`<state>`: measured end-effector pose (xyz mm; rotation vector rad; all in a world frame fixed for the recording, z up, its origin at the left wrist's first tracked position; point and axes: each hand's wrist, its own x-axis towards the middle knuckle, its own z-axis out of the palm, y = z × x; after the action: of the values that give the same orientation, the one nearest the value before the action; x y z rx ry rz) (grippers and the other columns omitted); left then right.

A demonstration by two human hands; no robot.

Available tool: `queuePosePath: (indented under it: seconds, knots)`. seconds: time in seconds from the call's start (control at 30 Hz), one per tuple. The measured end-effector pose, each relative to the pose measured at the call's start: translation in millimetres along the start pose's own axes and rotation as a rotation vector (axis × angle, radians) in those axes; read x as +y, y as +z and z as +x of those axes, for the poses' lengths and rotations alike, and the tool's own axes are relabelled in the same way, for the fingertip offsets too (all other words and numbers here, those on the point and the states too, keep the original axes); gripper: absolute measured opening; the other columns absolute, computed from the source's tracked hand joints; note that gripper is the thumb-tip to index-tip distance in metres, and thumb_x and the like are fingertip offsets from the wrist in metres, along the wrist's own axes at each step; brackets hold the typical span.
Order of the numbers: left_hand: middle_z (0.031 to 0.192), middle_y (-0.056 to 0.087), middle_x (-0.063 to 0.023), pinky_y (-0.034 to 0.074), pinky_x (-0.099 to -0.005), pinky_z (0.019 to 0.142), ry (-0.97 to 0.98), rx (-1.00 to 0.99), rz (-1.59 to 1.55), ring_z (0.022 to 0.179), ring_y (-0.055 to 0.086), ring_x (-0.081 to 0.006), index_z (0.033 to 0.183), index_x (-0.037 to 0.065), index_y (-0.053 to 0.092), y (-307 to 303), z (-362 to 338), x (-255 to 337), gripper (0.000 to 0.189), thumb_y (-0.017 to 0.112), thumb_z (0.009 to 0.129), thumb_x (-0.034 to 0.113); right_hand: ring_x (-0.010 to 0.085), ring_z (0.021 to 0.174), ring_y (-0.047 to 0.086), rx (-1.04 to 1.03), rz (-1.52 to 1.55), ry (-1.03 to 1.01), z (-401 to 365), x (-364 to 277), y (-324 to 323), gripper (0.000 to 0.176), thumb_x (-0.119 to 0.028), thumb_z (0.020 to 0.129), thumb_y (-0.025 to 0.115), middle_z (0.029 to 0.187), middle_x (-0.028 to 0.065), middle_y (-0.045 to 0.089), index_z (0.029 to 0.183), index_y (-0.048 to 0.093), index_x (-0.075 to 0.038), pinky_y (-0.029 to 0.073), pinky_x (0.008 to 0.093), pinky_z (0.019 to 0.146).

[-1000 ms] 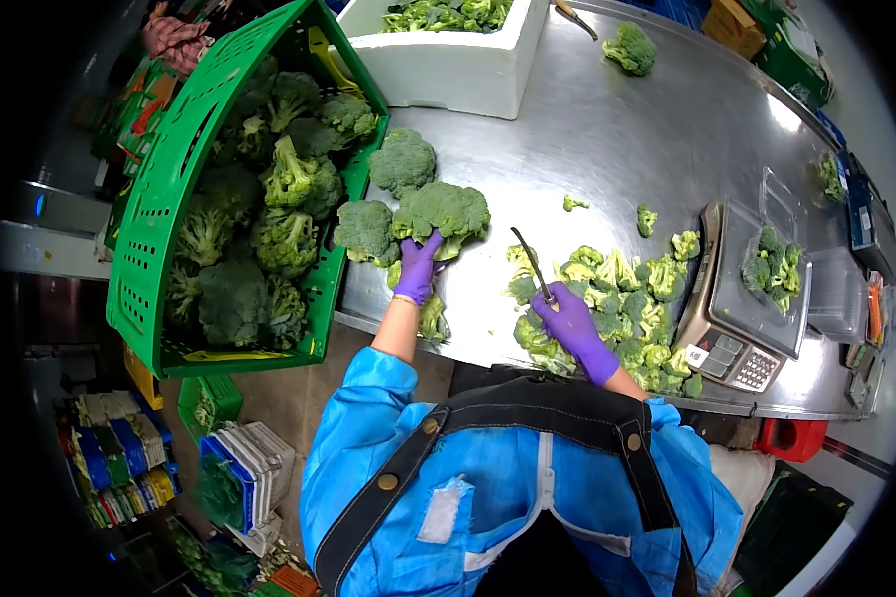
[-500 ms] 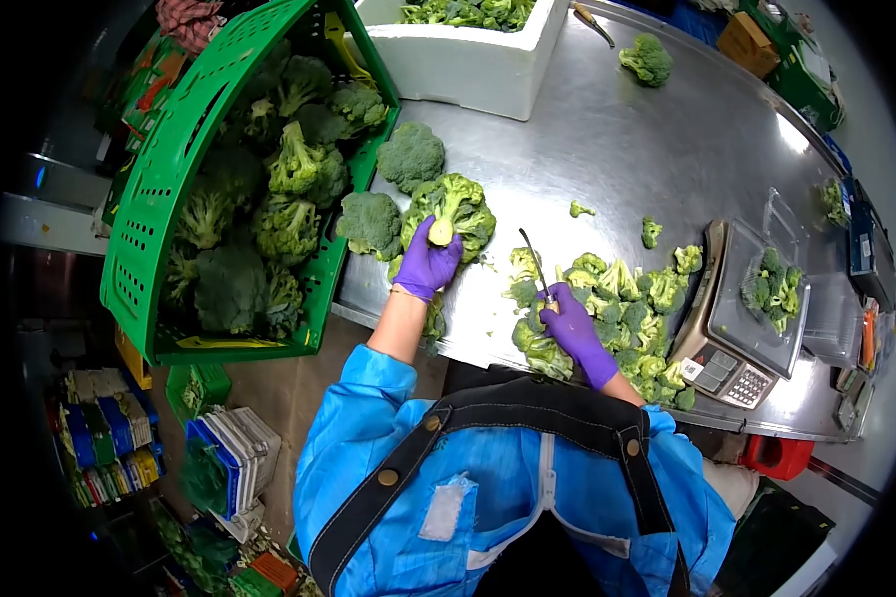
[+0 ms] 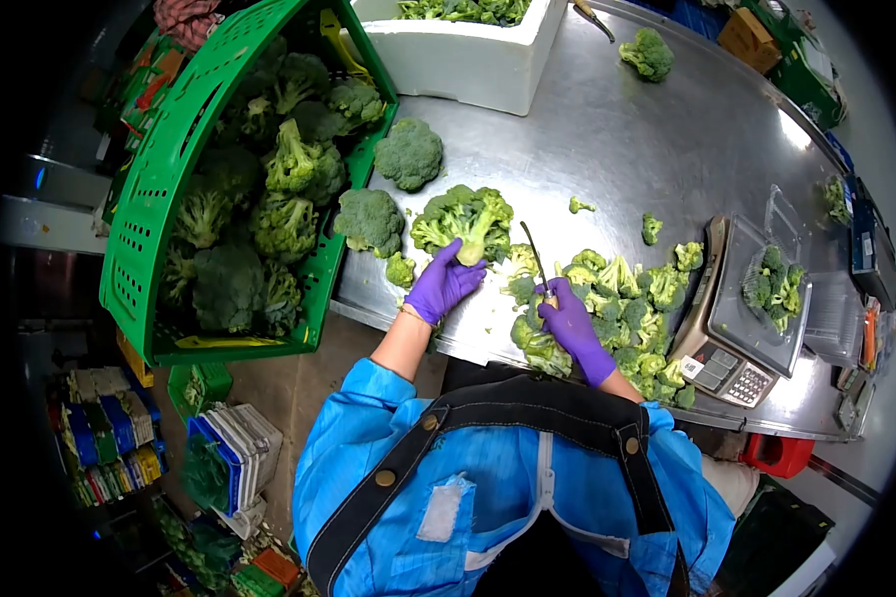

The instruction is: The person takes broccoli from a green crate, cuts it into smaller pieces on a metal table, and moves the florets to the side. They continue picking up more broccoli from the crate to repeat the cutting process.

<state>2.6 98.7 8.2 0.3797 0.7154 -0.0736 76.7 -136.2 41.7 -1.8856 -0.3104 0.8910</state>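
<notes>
Purple gloves cover both hands. My left hand [image 3: 447,283] is closed round the stem of a large broccoli head [image 3: 463,221], whose florets point away from me. In my right hand [image 3: 570,320] is a knife [image 3: 536,254] with a thin curved dark blade, pointing up and away. Cut florets [image 3: 627,308] lie in a pile under and beside that hand. Two whole broccoli heads, one nearer [image 3: 369,221] and one farther [image 3: 408,154], rest on the steel table [image 3: 558,149] left of the held one. A small floret [image 3: 400,271] lies by my left wrist.
A tilted green crate [image 3: 159,234] full of broccoli stands at the left. A white foam box [image 3: 458,65] with florets is at the back. On the right is a scale [image 3: 724,348] bearing a plastic tray of florets. Another knife [image 3: 594,20] and a broccoli head [image 3: 647,55] lie far back.
My left hand has moved right and slightly toward me with the broccoli head, which is now nearer the knife. The small floret by my left wrist has come into view. My right hand has barely moved.
</notes>
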Motion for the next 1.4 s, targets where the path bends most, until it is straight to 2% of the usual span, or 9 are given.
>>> queuePosePath:
  seconds: [0.1, 0.2, 0.27, 0.3, 0.37, 0.63, 0.97, 1.13, 1.4]
  knots:
    - [0.104, 0.059, -0.0209, 0.051, -0.0395, 0.084, -0.016, -0.022, -0.002, 0.093, 0.061, -0.0305, 0.113, -0.005, 0.045, 4, -6, -16, 0.039, 0.055, 0.085, 0.021, 0.0190, 0.055, 0.058, -0.034, 0.008, 0.005, -2, -4, 1, 0.027, -0.014, 0.078, 0.052, 0.070, 0.0110, 0.056, 0.104, 0.048, -0.009, 0.046, 0.0335, 0.055]
    - [0.105, 0.057, -0.0247, 0.052, -0.0421, 0.083, -0.050, 0.013, -0.073, 0.094, 0.059, -0.0350, 0.112, -0.010, 0.044, -4, -6, -23, 0.040, 0.054, 0.085, 0.016, 0.0135, 0.054, 0.054, -0.039, 0.006, -0.044, -4, -5, 1, 0.027, -0.012, 0.079, 0.053, 0.068, 0.0060, 0.052, 0.105, 0.050, -0.006, 0.045, 0.0275, 0.054]
    - [0.103, 0.057, -0.0239, 0.054, -0.0405, 0.079, -0.045, 0.060, -0.110, 0.091, 0.060, -0.0341, 0.112, -0.009, 0.044, -11, -6, -23, 0.040, 0.055, 0.084, 0.016, 0.0191, 0.058, 0.059, -0.023, -0.140, -0.228, -4, 0, 0, 0.028, -0.017, 0.082, 0.054, 0.073, 0.0107, 0.058, 0.109, 0.051, -0.007, 0.047, 0.0304, 0.056]
    - [0.098, 0.060, -0.0190, 0.052, -0.0352, 0.081, -0.032, 0.019, -0.053, 0.088, 0.061, -0.0293, 0.108, -0.006, 0.049, -11, -9, -19, 0.041, 0.061, 0.080, 0.021, 0.0191, 0.058, 0.059, -0.022, -0.139, -0.226, -5, 3, 2, 0.028, -0.017, 0.082, 0.054, 0.073, 0.0107, 0.058, 0.109, 0.051, -0.007, 0.047, 0.0304, 0.056]
    - [0.100, 0.059, -0.0192, 0.053, -0.0347, 0.079, 0.003, 0.052, 0.008, 0.088, 0.061, -0.0287, 0.110, -0.005, 0.047, -8, -15, -13, 0.039, 0.059, 0.081, 0.018, 0.0297, 0.066, 0.061, 0.187, -0.412, -0.609, -4, 7, 4, 0.030, -0.024, 0.083, 0.056, 0.084, 0.0146, 0.062, 0.109, 0.053, -0.009, 0.048, 0.0378, 0.061]
    - [0.105, 0.056, -0.0196, 0.052, -0.0413, 0.083, 0.015, 0.034, 0.159, 0.094, 0.059, -0.0352, 0.111, -0.003, 0.043, -29, -27, -30, 0.035, 0.055, 0.081, 0.011, 0.0305, 0.067, 0.061, -0.013, -0.530, -0.411, -22, 3, -6, 0.024, -0.029, 0.084, 0.055, 0.075, 0.0134, 0.062, 0.095, 0.058, -0.008, 0.047, 0.0403, 0.060]
    - [0.098, 0.060, -0.0127, 0.055, -0.0312, 0.066, 0.119, 0.185, 0.320, 0.080, 0.062, -0.0213, 0.114, 0.002, 0.047, 0, -21, -16, 0.042, 0.060, 0.084, 0.028, 0.0309, 0.062, 0.060, 0.063, -0.461, -0.410, -23, 0, -5, 0.023, -0.029, 0.085, 0.055, 0.073, 0.0119, 0.062, 0.089, 0.059, -0.007, 0.046, 0.0401, 0.057]
    - [0.094, 0.059, -0.0114, 0.054, -0.0233, 0.054, 0.263, 0.244, 0.530, 0.069, 0.062, -0.0165, 0.108, 0.002, 0.043, 8, -27, -10, 0.042, 0.066, 0.078, 0.018, 0.0304, 0.061, 0.059, 0.096, -0.528, -0.481, -12, -6, 1, 0.020, -0.028, 0.084, 0.056, 0.071, 0.0116, 0.061, 0.087, 0.057, -0.007, 0.046, 0.0407, 0.056]
    - [0.094, 0.059, -0.0107, 0.054, -0.0246, 0.056, 0.287, 0.229, 0.579, 0.071, 0.062, -0.0160, 0.111, 0.001, 0.041, 5, -26, -14, 0.044, 0.066, 0.078, 0.016, 0.0317, 0.060, 0.059, 0.096, -0.638, -0.511, 1, -8, 9, 0.020, -0.025, 0.084, 0.054, 0.074, 0.0140, 0.061, 0.089, 0.056, -0.005, 0.046, 0.0400, 0.055]
